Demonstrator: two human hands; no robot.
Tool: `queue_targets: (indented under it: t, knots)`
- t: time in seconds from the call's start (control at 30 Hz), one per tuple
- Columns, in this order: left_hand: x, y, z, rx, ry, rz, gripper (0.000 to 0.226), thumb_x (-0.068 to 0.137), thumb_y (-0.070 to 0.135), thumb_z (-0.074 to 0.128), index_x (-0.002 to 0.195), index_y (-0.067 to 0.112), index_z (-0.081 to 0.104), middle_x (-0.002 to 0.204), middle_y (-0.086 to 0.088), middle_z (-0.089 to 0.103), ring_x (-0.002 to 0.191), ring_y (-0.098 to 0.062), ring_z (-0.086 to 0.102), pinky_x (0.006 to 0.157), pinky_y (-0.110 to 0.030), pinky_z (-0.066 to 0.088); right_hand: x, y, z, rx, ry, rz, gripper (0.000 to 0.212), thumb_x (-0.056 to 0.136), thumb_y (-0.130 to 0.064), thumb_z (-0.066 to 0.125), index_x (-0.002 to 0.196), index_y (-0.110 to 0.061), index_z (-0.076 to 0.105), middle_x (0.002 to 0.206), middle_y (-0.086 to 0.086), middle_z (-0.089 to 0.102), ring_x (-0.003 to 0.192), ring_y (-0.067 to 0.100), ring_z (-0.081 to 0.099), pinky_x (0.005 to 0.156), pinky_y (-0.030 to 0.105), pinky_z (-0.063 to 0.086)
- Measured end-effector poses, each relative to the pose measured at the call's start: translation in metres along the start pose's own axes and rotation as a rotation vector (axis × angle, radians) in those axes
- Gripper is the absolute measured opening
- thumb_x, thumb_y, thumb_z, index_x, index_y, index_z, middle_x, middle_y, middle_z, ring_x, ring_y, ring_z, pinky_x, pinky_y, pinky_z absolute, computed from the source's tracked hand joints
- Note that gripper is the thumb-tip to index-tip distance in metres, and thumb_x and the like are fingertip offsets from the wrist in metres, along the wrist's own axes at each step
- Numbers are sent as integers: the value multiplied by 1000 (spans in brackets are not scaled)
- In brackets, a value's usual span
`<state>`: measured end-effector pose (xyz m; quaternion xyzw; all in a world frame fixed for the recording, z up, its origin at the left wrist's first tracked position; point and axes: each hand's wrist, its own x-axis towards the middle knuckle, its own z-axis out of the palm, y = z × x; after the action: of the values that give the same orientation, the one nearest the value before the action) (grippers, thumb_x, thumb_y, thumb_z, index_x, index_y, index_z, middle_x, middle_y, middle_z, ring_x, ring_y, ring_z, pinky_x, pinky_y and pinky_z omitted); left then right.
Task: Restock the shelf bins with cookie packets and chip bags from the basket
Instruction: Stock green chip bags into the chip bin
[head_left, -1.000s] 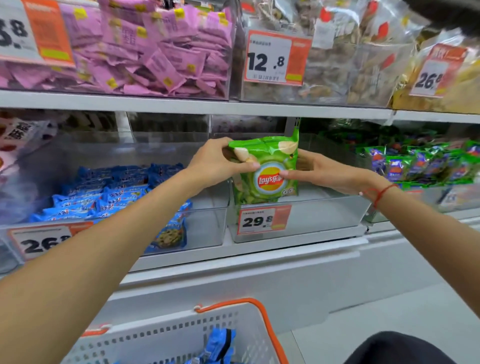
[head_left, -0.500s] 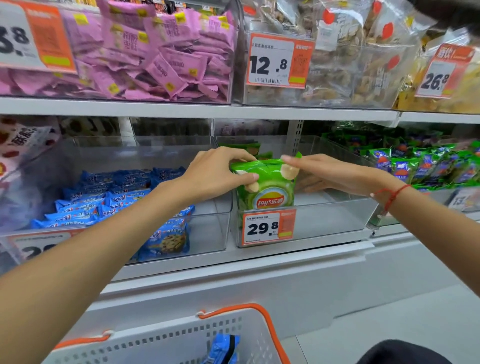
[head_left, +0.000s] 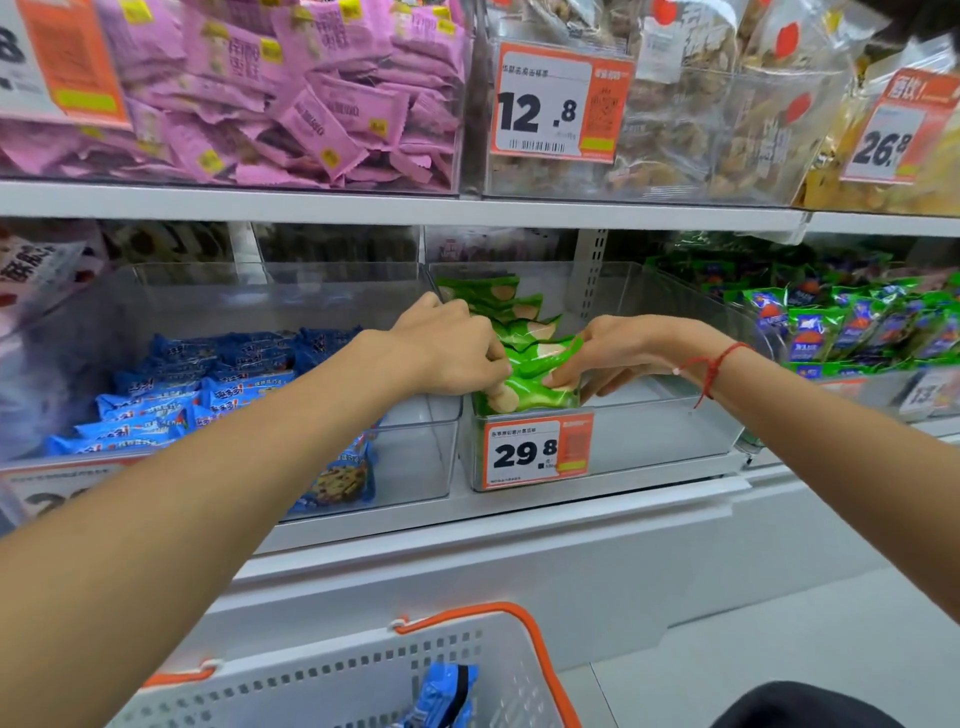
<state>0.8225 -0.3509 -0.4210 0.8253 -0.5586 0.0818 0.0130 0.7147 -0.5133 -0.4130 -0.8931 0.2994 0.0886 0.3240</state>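
Restocking looking partway done. Left bin (head_left: 415, 457) is already carrying a pile of blue cookie packets (head_left: 208, 384), filling its left side, with bare space toward its right wall. Left hand (head_left: 457, 353) is pinching the near edge of a green chip bag (head_left: 535, 379), fingers curled on it. Right hand (head_left: 608, 358) is pinching the same bag from the other side, thumb and fingers closed on the foil. The bag is sitting low in the front left corner of the middle bin (head_left: 649, 441), just behind the price tag (head_left: 537, 449), with more green chip bags (head_left: 498, 306) lined up behind it. Most of that bin's right side is showing bare. Basket (head_left: 332, 675) below is still holding at least one blue packet (head_left: 441, 696); rest of its contents out of view, so remaining count unclear.
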Motion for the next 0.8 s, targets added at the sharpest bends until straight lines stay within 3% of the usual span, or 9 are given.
queue_targets:
  t: [0.1, 0.17, 0.2, 0.27, 0.33, 0.4, 0.57, 0.7, 0.8]
  knots:
    - [5, 1, 6, 15, 38, -6, 21, 88, 40, 52, 84, 30, 71, 105, 2, 64, 106, -23, 44, 79, -35, 25, 6, 1, 5, -76, 53, 14, 40, 78, -39, 75, 101, -7, 69, 99, 4, 73, 87, 15, 68, 78, 26, 53]
    - [7, 2, 6, -7, 97, -14, 24, 82, 38, 59, 102, 33, 71, 120, 2, 62, 112, -23, 42, 80, -35, 24, 3, 4, 1, -214, 229, -61, 52, 69, -47, 80, 100, -7, 69, 92, 2, 66, 84, 16, 61, 71, 24, 45]
    - [9, 1, 5, -6, 121, -13, 34, 80, 38, 61, 114, 33, 67, 123, 1, 60, 117, -23, 42, 83, -35, 26, 1, 6, -2, -273, 330, -147, 56, 67, -47, 81, 107, -10, 66, 97, 1, 60, 89, 17, 55, 74, 25, 42]
    - [12, -1, 5, 13, 141, -6, 44, 83, 40, 55, 125, 29, 60, 128, -1, 58, 123, -23, 41, 94, -36, 28, -3, 10, -4, -363, 388, -360, 59, 76, -43, 75, 128, -23, 55, 122, 3, 50, 117, 20, 46, 96, 29, 37]
    - [15, -4, 6, 26, 83, 5, 28, 88, 41, 46, 106, 28, 63, 120, -4, 60, 121, -23, 45, 102, -38, 25, -2, 14, -2, -410, 298, -430, 55, 91, -41, 58, 142, -31, 40, 149, 3, 34, 140, 21, 26, 116, 41, 20]
    - [16, -5, 11, 53, -4, 18, 23, 91, 41, 41, 78, 26, 52, 107, -3, 62, 108, -22, 50, 105, -40, 23, 0, 18, 4, -405, 163, -378, 51, 98, -38, 45, 146, -33, 31, 157, -4, 21, 146, 14, 14, 119, 45, 10]
    - [19, -1, 15, 177, -58, 48, 26, 95, 39, 38, 79, 22, 51, 106, -8, 61, 87, -23, 44, 96, -37, 32, 4, 11, 13, -451, 111, -370, 49, 100, -28, 45, 147, -22, 33, 157, 3, 22, 144, 17, 20, 113, 25, 14]
    - [19, 8, 15, 237, -99, 10, 36, 98, 37, 34, 106, 17, 62, 121, -10, 58, 110, -27, 51, 98, -38, 31, 6, 6, 18, -597, 196, -310, 50, 98, -34, 45, 147, -28, 33, 157, 2, 23, 142, 22, 26, 115, 39, 22]
    - [10, 4, 20, 166, 67, 20, 39, 98, 38, 35, 115, 16, 63, 128, -4, 58, 120, -23, 49, 104, -37, 29, -6, 6, 22, -678, 427, -384, 49, 91, -35, 54, 139, -29, 45, 149, 1, 38, 132, 26, 39, 109, 43, 30]
